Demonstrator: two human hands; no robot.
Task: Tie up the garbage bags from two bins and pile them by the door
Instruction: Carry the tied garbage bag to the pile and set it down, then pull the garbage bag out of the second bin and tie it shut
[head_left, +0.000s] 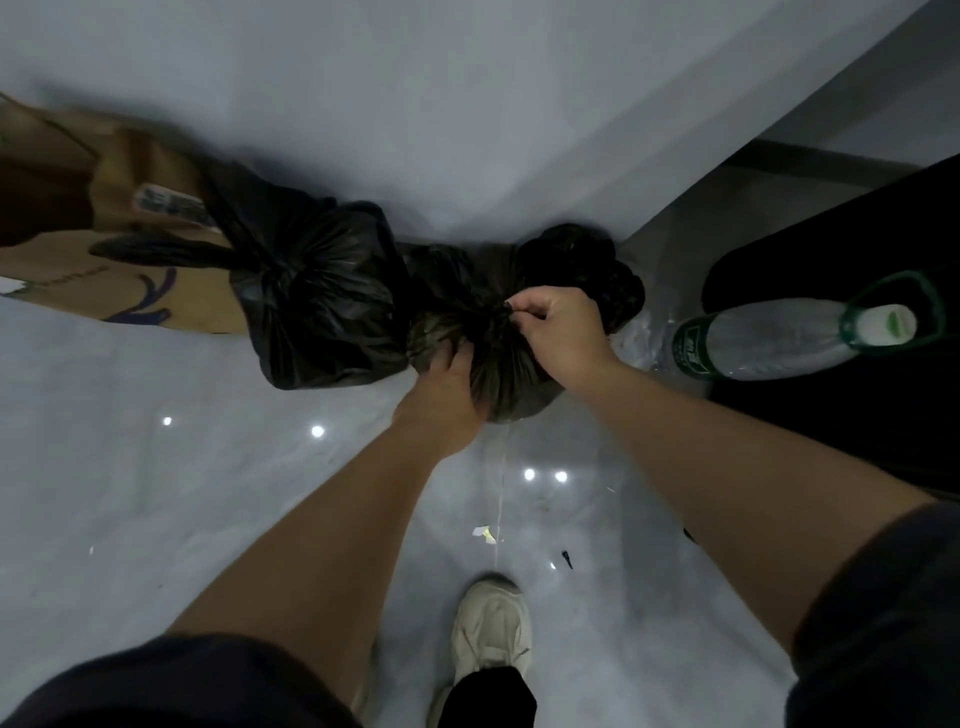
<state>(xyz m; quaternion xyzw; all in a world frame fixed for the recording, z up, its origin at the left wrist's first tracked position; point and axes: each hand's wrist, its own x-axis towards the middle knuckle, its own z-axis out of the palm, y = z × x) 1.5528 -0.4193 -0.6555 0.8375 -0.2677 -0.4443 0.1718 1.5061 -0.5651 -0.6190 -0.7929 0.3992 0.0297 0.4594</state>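
Note:
Two black garbage bags sit on the pale floor against the wall. The left bag (317, 291) is knotted at its top, with loose ends trailing left. The middle bag (457, 291) lies between my hands. My left hand (447, 384) presses against its near side. My right hand (558, 325) pinches the gathered neck of this bag at its top. A third dark bundle (582, 265) rests behind the right hand, against the wall.
A brown cardboard box (124, 249) lies at the left against the wall. A large clear water bottle (769, 338) stands at the right beside a dark surface (857, 405). My pale shoe (491, 629) and small litter scraps (485, 535) are on the glossy floor.

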